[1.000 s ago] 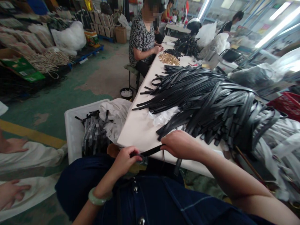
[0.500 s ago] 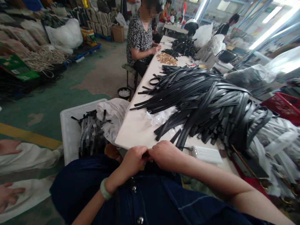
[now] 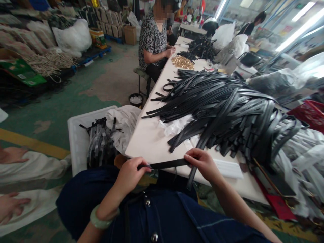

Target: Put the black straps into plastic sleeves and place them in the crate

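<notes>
A black strap (image 3: 168, 164) stretches between my two hands above my lap, just off the table's near edge. My left hand (image 3: 131, 172), with a pale green bangle on its wrist, is closed on one end in a pinch. On the other side my right hand (image 3: 202, 162) pinches the strap between thumb and fingers, and a length hangs down below it. Close beyond, a large heap of black straps (image 3: 217, 98) covers much of the white table (image 3: 141, 145). A white flat box (image 3: 229, 168) lies beside my right wrist.
Left of the table stands a white crate (image 3: 77, 138) holding bundled straps and white cloth. Across the table sits a co-worker (image 3: 153, 47) near a pile of gold-coloured pieces (image 3: 182, 62). Another person's hands (image 3: 14, 206) show at the far left.
My hands were together at the table edge; they have moved apart, left hand leftward and right hand rightward. The black strap now shows stretched between them.
</notes>
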A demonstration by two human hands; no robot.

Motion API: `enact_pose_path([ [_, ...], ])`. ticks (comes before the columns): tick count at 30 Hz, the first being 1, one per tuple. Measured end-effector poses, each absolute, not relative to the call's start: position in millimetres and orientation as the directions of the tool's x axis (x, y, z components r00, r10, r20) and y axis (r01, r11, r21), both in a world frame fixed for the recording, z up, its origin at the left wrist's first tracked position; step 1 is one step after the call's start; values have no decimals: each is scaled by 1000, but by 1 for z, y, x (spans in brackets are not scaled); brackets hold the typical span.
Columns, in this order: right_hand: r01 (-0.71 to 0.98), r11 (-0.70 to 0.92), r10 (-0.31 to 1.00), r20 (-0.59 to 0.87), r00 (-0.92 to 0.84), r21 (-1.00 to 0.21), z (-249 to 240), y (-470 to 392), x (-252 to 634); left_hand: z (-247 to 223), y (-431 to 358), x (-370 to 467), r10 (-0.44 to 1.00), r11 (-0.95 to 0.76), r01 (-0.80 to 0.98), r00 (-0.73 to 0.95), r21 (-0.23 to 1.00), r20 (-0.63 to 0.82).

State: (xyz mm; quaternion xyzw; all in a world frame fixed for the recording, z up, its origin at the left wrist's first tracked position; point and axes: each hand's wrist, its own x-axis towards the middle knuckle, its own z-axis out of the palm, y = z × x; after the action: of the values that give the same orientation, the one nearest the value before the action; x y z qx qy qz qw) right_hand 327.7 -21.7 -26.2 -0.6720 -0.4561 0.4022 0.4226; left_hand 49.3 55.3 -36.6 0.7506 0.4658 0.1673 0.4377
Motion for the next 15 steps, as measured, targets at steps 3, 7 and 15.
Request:
enact_pose_path([
  [3, -321, -241, 928, -315, 201, -916, -31, -15, 327, -36, 52, 54, 835, -197, 553, 527, 810, -156],
  [7, -399, -137, 909, -276, 314, -907, -37, -6, 298, -34, 47, 70, 796, -227, 517, 587, 825, -149],
  [15, 639, 64, 716, 482, 505, -766, -14, -24, 286, -29, 51, 76, 791, -95, 444, 578, 891, -203],
])
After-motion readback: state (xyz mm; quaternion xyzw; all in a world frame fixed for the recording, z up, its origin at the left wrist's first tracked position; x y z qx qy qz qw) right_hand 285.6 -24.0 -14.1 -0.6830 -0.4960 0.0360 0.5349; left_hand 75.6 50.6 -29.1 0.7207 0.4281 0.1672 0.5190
